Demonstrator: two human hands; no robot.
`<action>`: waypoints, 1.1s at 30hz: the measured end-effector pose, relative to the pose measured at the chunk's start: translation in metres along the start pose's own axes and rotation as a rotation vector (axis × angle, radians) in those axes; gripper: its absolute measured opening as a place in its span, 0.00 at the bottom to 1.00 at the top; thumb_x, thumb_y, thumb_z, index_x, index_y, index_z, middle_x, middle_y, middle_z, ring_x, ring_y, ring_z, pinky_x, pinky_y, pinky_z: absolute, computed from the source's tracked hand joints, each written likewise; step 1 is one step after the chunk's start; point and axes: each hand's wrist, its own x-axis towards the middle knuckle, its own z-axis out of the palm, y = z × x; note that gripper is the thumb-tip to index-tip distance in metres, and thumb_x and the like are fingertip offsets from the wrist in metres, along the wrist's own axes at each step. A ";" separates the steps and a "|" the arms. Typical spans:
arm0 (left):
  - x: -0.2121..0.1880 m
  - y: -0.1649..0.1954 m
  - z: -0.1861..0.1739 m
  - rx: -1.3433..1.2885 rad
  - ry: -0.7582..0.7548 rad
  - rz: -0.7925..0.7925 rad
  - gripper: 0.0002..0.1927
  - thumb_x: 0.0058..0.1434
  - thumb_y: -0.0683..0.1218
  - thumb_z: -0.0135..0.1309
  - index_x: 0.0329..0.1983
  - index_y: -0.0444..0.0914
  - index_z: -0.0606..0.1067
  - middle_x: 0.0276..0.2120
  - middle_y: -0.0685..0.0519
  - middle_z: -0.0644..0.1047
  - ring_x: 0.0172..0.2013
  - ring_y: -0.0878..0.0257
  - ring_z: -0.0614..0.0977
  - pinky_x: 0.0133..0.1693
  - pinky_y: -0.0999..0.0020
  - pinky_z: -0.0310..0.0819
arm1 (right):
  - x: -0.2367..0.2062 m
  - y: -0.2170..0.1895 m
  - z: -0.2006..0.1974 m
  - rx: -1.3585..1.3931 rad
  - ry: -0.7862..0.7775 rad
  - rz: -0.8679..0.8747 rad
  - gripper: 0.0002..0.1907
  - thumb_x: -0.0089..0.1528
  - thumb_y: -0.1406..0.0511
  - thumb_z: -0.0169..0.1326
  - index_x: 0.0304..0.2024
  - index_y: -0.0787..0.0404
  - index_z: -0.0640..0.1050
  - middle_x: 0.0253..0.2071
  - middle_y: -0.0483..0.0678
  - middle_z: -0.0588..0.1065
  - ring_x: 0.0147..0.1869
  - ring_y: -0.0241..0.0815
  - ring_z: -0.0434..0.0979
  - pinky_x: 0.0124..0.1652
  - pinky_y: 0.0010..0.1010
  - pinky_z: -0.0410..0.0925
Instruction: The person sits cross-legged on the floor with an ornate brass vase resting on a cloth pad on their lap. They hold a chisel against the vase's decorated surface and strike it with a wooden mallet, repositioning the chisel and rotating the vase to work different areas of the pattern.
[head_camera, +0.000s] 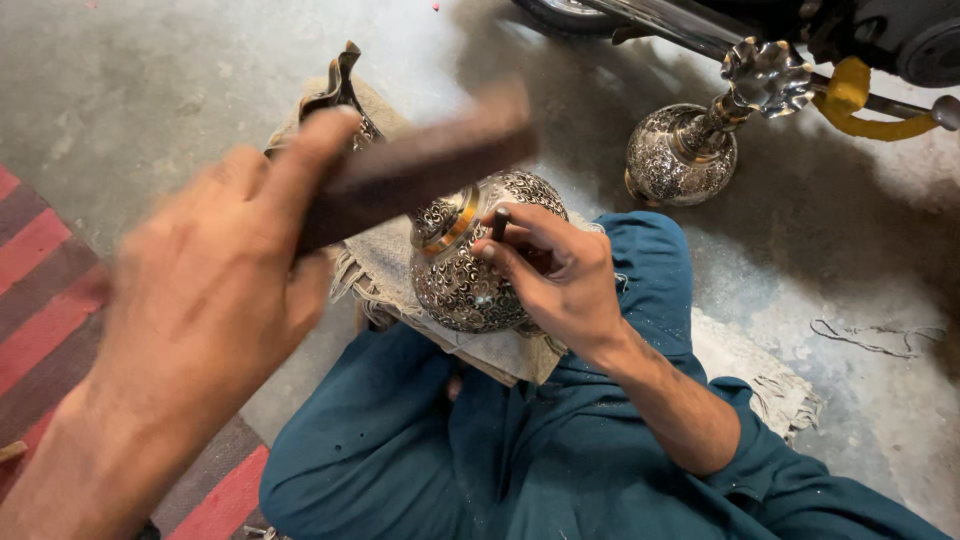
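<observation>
— Listing head view, item one: left hand (215, 290)?
— Closed on a blurred dark wooden block (420, 165), raised above the engraved metal vase (470, 255).
— Right hand (560, 275)?
— Pinching a small dark punch (499, 222) against the vase, which lies on burlap cloth (500, 355) over the lap.
— Other stock?
— Second engraved vase (690, 140), standing on the concrete floor (150, 80).

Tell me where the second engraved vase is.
In the head view, the second engraved vase stands upright on the concrete floor at upper right, beyond the person's knee.
</observation>
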 end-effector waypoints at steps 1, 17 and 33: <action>-0.001 0.000 0.003 -0.129 -0.012 -0.038 0.35 0.54 0.40 0.56 0.69 0.45 0.70 0.36 0.45 0.76 0.40 0.44 0.80 0.45 0.48 0.72 | 0.000 0.000 0.000 -0.006 0.013 -0.013 0.15 0.64 0.72 0.63 0.53 0.65 0.78 0.40 0.49 0.84 0.42 0.29 0.83 0.39 0.20 0.78; -0.006 -0.004 0.012 0.026 -0.006 0.004 0.37 0.53 0.37 0.57 0.69 0.49 0.67 0.34 0.46 0.76 0.39 0.45 0.81 0.41 0.50 0.72 | 0.001 0.002 -0.003 -0.023 -0.035 -0.018 0.14 0.64 0.72 0.62 0.52 0.66 0.79 0.39 0.49 0.84 0.39 0.27 0.81 0.34 0.19 0.73; -0.007 -0.005 0.022 0.024 0.033 0.005 0.37 0.55 0.38 0.57 0.70 0.51 0.66 0.34 0.46 0.76 0.38 0.46 0.80 0.44 0.50 0.72 | 0.003 0.009 -0.007 0.007 -0.086 -0.070 0.16 0.65 0.74 0.60 0.55 0.67 0.77 0.43 0.51 0.84 0.46 0.32 0.84 0.43 0.21 0.78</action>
